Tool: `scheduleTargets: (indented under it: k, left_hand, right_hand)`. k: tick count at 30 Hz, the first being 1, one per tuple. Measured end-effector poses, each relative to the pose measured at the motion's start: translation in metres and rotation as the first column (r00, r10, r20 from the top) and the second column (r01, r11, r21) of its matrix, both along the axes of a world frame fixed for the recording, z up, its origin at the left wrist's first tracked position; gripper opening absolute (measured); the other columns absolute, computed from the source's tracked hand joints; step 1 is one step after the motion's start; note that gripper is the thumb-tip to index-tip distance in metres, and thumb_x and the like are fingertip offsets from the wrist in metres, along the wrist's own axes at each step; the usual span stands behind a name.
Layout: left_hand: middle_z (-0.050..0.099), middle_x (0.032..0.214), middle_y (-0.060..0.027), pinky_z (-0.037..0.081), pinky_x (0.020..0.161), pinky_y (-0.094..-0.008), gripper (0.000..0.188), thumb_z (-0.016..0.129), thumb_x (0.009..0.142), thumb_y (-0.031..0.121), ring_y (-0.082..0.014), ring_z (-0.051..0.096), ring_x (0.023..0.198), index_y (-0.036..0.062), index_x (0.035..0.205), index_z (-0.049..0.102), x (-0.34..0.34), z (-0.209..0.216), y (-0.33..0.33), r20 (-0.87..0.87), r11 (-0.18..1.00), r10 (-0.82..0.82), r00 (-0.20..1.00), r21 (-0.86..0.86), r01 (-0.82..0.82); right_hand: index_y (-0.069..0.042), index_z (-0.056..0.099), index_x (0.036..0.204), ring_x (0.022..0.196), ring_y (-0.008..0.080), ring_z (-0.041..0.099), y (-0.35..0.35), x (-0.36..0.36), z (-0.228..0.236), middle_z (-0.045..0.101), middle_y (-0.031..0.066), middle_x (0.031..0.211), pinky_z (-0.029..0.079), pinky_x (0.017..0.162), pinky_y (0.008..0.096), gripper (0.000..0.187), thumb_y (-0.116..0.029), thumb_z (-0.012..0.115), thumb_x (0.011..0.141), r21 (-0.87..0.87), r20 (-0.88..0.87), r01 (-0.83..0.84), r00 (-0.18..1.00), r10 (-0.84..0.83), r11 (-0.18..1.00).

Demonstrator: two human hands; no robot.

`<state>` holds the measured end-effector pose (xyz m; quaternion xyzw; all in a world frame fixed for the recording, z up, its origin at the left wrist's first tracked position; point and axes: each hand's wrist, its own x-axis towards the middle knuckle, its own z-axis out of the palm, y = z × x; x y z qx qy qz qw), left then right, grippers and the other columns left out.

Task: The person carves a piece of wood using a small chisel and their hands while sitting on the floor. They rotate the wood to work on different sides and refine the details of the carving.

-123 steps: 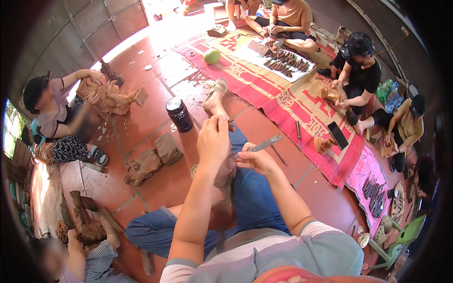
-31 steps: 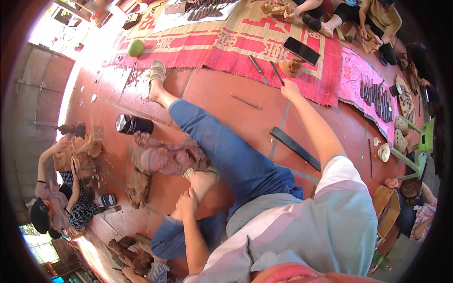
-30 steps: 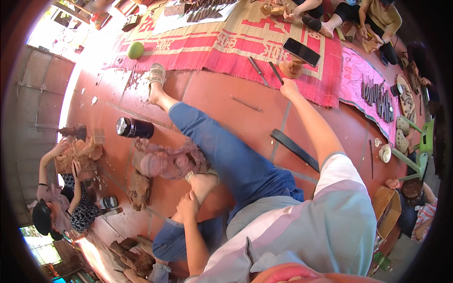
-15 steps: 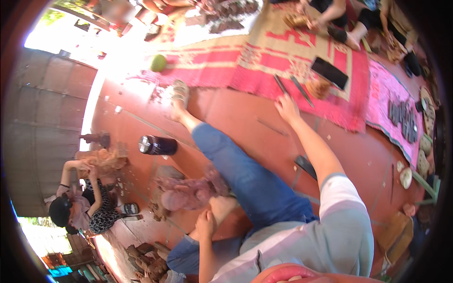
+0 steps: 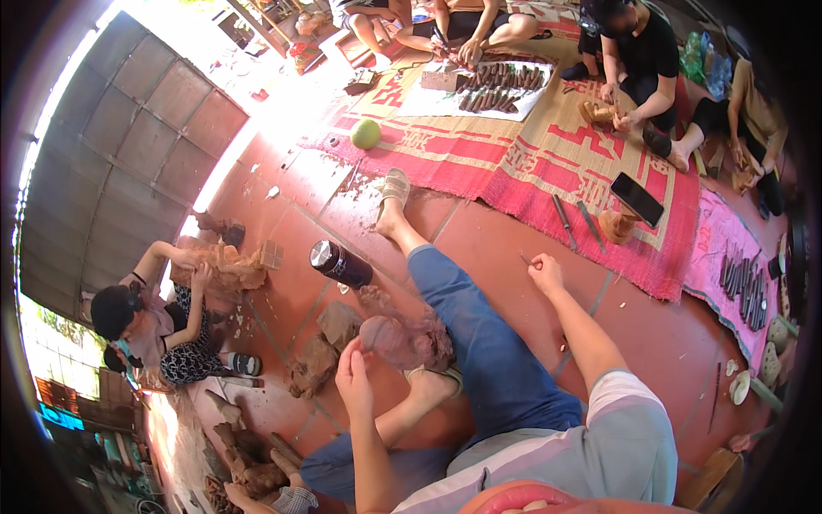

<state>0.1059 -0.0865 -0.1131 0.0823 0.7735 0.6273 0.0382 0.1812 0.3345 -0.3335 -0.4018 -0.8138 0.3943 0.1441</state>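
A reddish-brown carved figure [image 5: 413, 341] lies on the tile floor by my legs, against my bare foot. My left hand [image 5: 352, 377] is raised beside its rounded end, fingers stretched out and holding nothing I can see; whether the fingertips touch it I cannot tell. Out to the right, above the floor, my right hand [image 5: 546, 273] is closed on a thin tool, of which only a short dark tip [image 5: 525, 259] shows. Two slim carving tools, one dark [image 5: 564, 220] and one greyish [image 5: 592, 226], lie on the red-and-tan mat [image 5: 531, 184] beyond that hand.
Left of my outstretched leg stands a dark thermos [image 5: 341, 264]. Brown lumps [image 5: 314, 366] lie near the figure. A phone [image 5: 637, 200] leans by a small wooden piece [image 5: 616, 226] on the mat. Rows of tools lie on a pink cloth [image 5: 715, 248]. Several people work around me.
My right hand has closed on a thin tool, and the one lying on the floor is gone from there. My left hand has risen from my lower leg to beside the figure. The view has shifted.
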Motion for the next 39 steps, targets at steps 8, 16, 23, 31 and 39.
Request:
scheduleTargets:
  k: [8, 16, 23, 31, 39]
  left_hand:
    - [0.062, 0.109, -0.0131, 0.044, 0.093, -0.0356, 0.024, 0.060, 0.093, 0.017, -0.0261, 0.059, 0.103, -0.0007, 0.109, 0.061, 0.014, 0.065, 0.092, -0.469, 0.992, -0.084, 0.879, -0.120, 0.031]
    - [0.063, 0.084, -0.0074, 0.048, 0.076, -0.0324, 0.009, 0.069, 0.081, 0.007, -0.0211, 0.060, 0.081, 0.0040, 0.087, 0.062, 0.003, 0.049, 0.097, -0.398, 0.999, 0.013, 0.917, 0.034, 0.001]
    - [0.062, 0.079, 0.0001, 0.047, 0.067, -0.0228, 0.005, 0.065, 0.085, 0.003, -0.0062, 0.057, 0.073, 0.0031, 0.084, 0.060, 0.009, 0.046, 0.100, -0.472, 0.975, -0.194, 0.860, 0.004, 0.223]
    - [0.066, 0.080, -0.0060, 0.050, 0.070, -0.0251, 0.008, 0.055, 0.092, 0.004, -0.0119, 0.061, 0.070, -0.0005, 0.087, 0.059, -0.005, 0.049, 0.099, -0.264, 0.804, -0.397, 0.879, 0.361, 0.472]
    - [0.065, 0.082, -0.0085, 0.046, 0.078, -0.0284, 0.035, 0.041, 0.099, 0.022, -0.0149, 0.058, 0.080, -0.0015, 0.081, 0.061, -0.018, 0.036, 0.100, -0.339, 0.895, -0.210, 0.917, 0.311, 0.321]
  right_hand:
    - [-0.009, 0.043, 0.121, 0.061, 0.0098, 0.059, -0.117, 0.031, 0.103, 0.064, 0.0072, 0.084, 0.047, 0.048, 0.0222, 0.028, -0.016, 0.055, 0.098, -0.750, -0.465, -0.296, 0.872, -0.153, 0.591]
    - [-0.013, 0.038, 0.129, 0.053, 0.0057, 0.052, -0.180, 0.050, 0.213, 0.062, 0.0055, 0.079, 0.039, 0.044, 0.0176, 0.032, -0.020, 0.053, 0.101, -0.626, -0.732, -0.612, 0.675, -0.092, 0.484]
    - [-0.009, 0.039, 0.131, 0.060, 0.0065, 0.054, -0.189, 0.087, 0.249, 0.061, 0.0068, 0.088, 0.042, 0.048, 0.0186, 0.036, -0.017, 0.055, 0.100, -0.572, -0.788, -0.663, 0.608, -0.097, 0.484]
    - [-0.008, 0.039, 0.138, 0.068, 0.0073, 0.056, -0.203, 0.133, 0.229, 0.061, 0.0075, 0.100, 0.046, 0.055, 0.0197, 0.048, -0.012, 0.061, 0.095, -0.575, -0.786, -0.625, 0.600, -0.146, 0.528]
    - [-0.009, 0.039, 0.142, 0.053, 0.0021, 0.049, -0.210, 0.140, 0.221, 0.062, 0.0046, 0.088, 0.036, 0.041, 0.0170, 0.044, -0.018, 0.052, 0.101, -0.677, -0.679, -0.613, 0.733, -0.025, 0.408]
